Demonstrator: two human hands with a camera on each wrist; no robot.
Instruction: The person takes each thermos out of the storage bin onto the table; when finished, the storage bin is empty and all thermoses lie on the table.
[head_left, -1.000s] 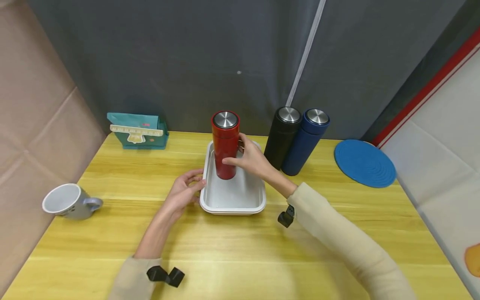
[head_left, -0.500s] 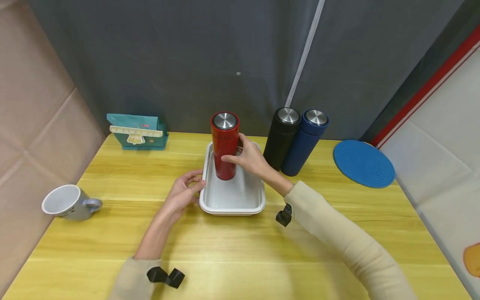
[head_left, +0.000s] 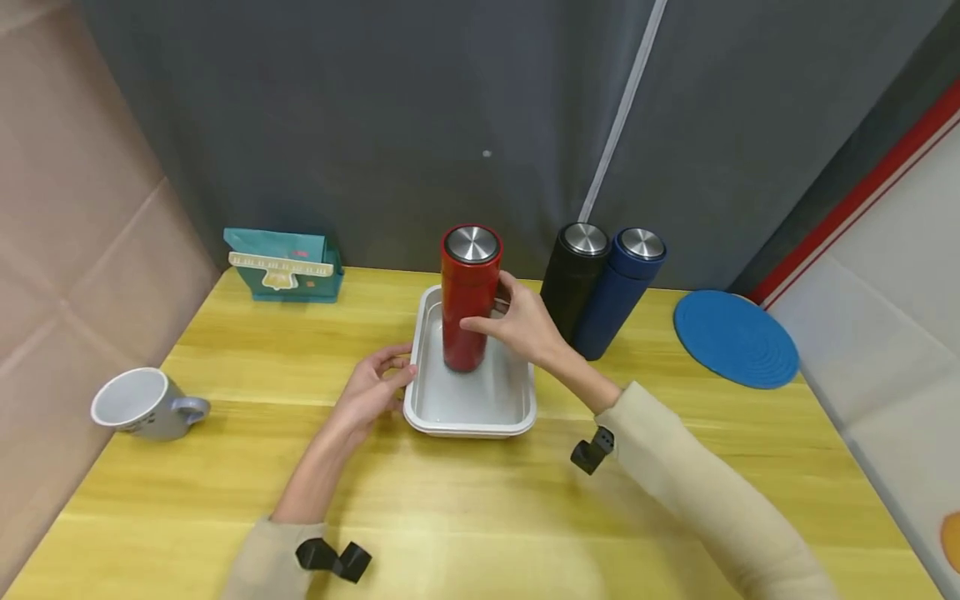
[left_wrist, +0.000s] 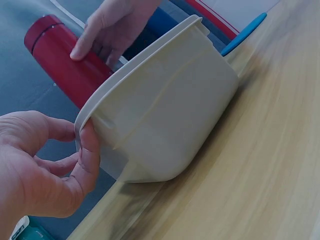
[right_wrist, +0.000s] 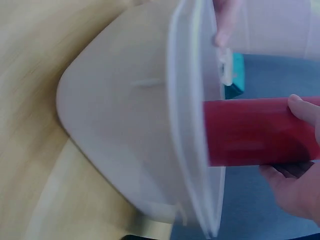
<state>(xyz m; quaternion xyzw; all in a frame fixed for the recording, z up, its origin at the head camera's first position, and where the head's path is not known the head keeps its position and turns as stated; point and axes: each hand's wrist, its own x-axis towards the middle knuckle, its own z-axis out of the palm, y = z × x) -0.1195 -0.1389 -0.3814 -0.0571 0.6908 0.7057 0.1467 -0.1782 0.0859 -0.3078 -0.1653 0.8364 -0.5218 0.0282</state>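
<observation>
A red thermos bottle (head_left: 471, 292) with a steel-topped lid is upright inside the rim of a white plastic container (head_left: 468, 429), towards its back. My right hand (head_left: 525, 321) grips the bottle's side, thumb in front and fingers behind. In the right wrist view, the rim hides the bottom of the bottle. My left hand (left_wrist: 50, 162) pinches the container's left rim between thumb and fingers. Just right of the container, a black thermos bottle (head_left: 573, 279) and a blue thermos bottle (head_left: 622, 287) stand side by side.
The wooden table (head_left: 450, 517) meets a dark curtain at the back. A teal bag (head_left: 288, 267) with a cream clip stands at the back left. A white mug (head_left: 146, 408) sits at the left edge, and a round blue mat (head_left: 735, 337) lies at the right.
The red thermos bottle has shifted slightly right within the container, with my right hand still around it. My left hand stays on the rim. The head view has shifted a little.
</observation>
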